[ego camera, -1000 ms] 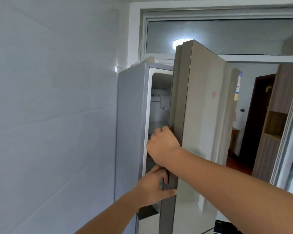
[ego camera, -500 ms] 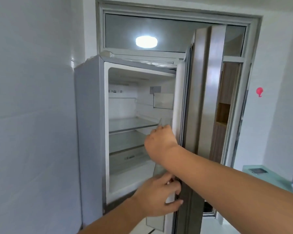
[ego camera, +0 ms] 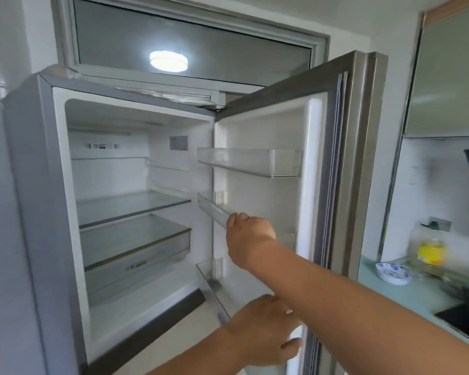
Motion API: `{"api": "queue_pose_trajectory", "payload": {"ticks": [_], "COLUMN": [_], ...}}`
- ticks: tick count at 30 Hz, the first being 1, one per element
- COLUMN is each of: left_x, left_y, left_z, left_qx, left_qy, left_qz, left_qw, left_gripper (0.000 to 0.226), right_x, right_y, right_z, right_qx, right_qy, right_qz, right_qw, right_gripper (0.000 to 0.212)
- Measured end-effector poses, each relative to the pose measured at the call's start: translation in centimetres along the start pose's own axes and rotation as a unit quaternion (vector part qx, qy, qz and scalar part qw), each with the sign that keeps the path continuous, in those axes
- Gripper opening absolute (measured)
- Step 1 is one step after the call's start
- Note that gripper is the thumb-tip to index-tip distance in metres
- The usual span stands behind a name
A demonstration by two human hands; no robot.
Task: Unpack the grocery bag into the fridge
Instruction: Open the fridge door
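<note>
The silver fridge [ego camera: 38, 185] stands open, and its glass shelves [ego camera: 130, 207] and lower drawer [ego camera: 136, 250] hold nothing. Its door [ego camera: 336, 185] is swung far out to the right, showing clear door shelves [ego camera: 249, 161] that are also bare. My right hand [ego camera: 251, 236] is at the rim of the middle door shelf with its fingers curled over it. Lower down, my left hand [ego camera: 266, 328] reaches to the door's inner edge, fingers spread and touching it. No grocery bag is in view.
A white tiled wall runs close along the fridge's left side. To the right lies a pale green counter [ego camera: 406, 296] with a blue-and-white bowl [ego camera: 391, 273], a yellow-labelled oil bottle [ego camera: 429, 247] and a dark hob [ego camera: 463, 318]. A window with a lamp is above the fridge.
The fridge door has swung from ajar to wide open towards the right. Both hands followed it, moving from the door's outer edge to its inner side. My view turned right.
</note>
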State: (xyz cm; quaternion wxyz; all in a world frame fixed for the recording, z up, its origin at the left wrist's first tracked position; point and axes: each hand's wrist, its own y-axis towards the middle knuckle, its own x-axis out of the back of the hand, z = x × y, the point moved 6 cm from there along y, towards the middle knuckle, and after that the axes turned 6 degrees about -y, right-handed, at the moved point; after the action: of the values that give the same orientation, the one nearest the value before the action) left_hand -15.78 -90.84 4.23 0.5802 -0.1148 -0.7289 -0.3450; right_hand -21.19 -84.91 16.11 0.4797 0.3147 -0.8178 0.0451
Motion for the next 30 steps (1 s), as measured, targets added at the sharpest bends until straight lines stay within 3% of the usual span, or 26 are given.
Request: {"api": "queue_pose_trajectory", "payload": {"ticks": [4, 19, 26, 30], "left_x": [-1.9, -9.6, -13.9, -15.5], "left_y": [1.4, 5.5, 9.7, 10.8], "left_z": [1.9, 13.0, 15.1, 16.0], "left_qx": [0.021, 0.208, 0.22, 0.234], "left_qy": [0.018, 0.028, 0.033, 0.007], "left_qz": [0.03, 0.186, 0.217, 0.234], "left_qw": [0.999, 0.96, 0.951, 0.944], "left_gripper": [0.052, 0.067, 0.048, 0.048], "right_x": [-3.7, -13.9, -17.7, -19.4], "right_y": [0.4, 2.8, 5.0, 6.2], "right_z": [-3.8, -15.8, -19.1, -20.6], "right_qx": [-0.02, -0.097, -0.114, -0.116], "right_qy": [-0.001, 0.011, 0.008, 0.022], "right_qz": [-0.021, -0.073, -0.096, -0.089], "right_qw": [1.0, 0.993, 0.989, 0.989], "right_gripper": [0.086, 0.076, 0.076, 0.076]}}
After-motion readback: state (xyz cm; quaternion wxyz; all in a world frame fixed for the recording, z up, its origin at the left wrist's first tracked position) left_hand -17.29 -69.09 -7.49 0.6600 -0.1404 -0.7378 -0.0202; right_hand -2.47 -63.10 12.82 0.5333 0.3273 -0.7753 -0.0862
